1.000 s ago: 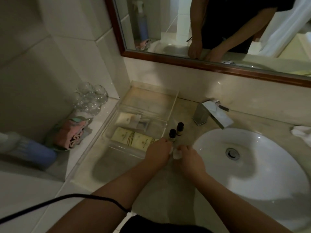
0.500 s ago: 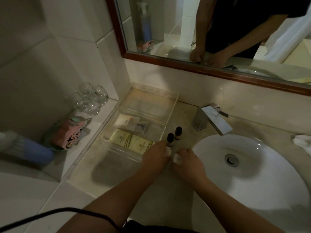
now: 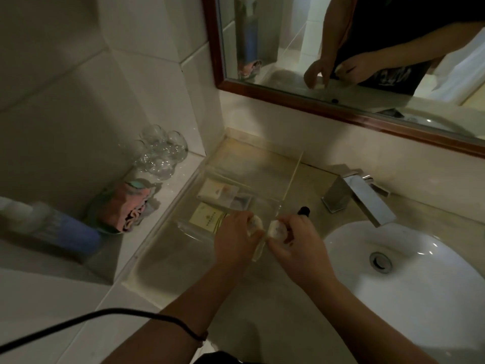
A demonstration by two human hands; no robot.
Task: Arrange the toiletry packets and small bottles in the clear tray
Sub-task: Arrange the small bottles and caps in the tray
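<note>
left grip [image 3: 236, 239] clasps one pale item [image 3: 256, 224], right grip [image 3: 298, 241] another, at the clear tray [image 3: 292, 179] corner.

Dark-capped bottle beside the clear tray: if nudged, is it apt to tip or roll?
The dark-capped bottle stands upright and looks narrow, so a nudge would probably tip it. Its round cap suggests it might then roll on the counter. Small, so likely light.

Clear glossy plastic for the tray [image 3: 292, 177], polished metal for the faucet [image 3: 364, 195], smooth glossy white for the sink [image 3: 433, 271], dark varnished wood for the mirror frame [image 3: 328, 107], soft matt cloth [image 3: 123, 208] beside clear glass tumblers [image 3: 160, 153].
</note>
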